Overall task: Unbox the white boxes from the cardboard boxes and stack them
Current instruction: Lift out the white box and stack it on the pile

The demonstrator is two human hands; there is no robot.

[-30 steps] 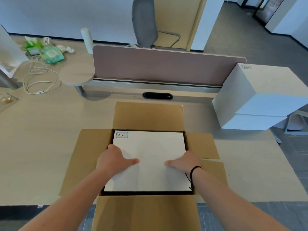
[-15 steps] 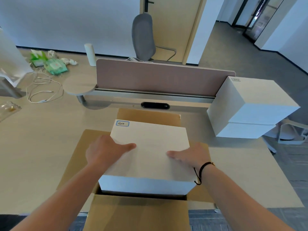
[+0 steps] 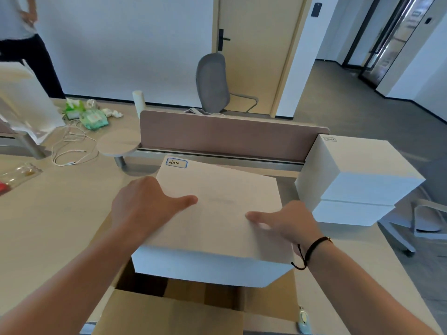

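Here, two bare hands hold one big flat white box (image 3: 217, 213) up above one open brown cardboard box (image 3: 169, 310). The left hand (image 3: 145, 209) grips the left side of the white box, with its thumb lying flat on the top and the other fingers hidden down the side. The right hand (image 3: 285, 226) grips the right side the same way, thumb on top. A thin black string band (image 3: 312, 250) goes round the right wrist. The white box is tilted a little and does not touch the cardboard box; the dark inside of the cardboard box shows under it. One small sticker with a blue edge (image 3: 176, 163) sits on the far left corner of the white box.

The cardboard box sits on the pale wooden desk (image 3: 48, 226). To the right, near the desk's edge, two more white boxes (image 3: 358, 180) sit in one stack, one on top of the other. A long brown divider panel (image 3: 229, 136) stands across the back of the desk. Behind it is one grey chair (image 3: 212, 83). Far left on the desk lie white cables (image 3: 70, 151) and green packs (image 3: 92, 117). One person in dark trousers (image 3: 26, 52) stands at the top left.
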